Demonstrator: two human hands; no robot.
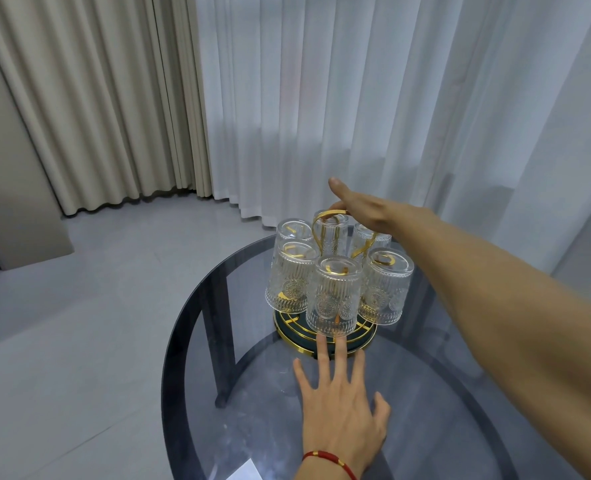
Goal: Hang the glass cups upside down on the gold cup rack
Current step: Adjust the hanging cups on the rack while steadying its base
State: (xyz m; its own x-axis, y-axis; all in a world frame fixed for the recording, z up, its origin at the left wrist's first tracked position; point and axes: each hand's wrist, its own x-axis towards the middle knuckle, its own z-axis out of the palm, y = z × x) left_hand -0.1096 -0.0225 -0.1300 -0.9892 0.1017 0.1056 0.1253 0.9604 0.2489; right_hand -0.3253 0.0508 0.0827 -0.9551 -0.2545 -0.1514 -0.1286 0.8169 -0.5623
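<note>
The gold cup rack (325,332) stands on the far part of a round smoked-glass table (218,341). Several ribbed glass cups hang upside down on it, one at the front (334,296), one at the left (289,280), one at the right (384,287), others behind. My right hand (360,206) reaches in from the right, its fingers at the gold loop handle (328,216) on top, thumb stretched out. My left hand (339,403) lies flat on the tabletop, fingers spread, fingertips touching the rack's round base.
Beige curtains (96,98) hang at the left and sheer white curtains (356,98) behind the table. Grey tiled floor (79,306) surrounds the table. A white paper corner (247,472) shows at the near table edge. A red string bracelet (328,459) is on my left wrist.
</note>
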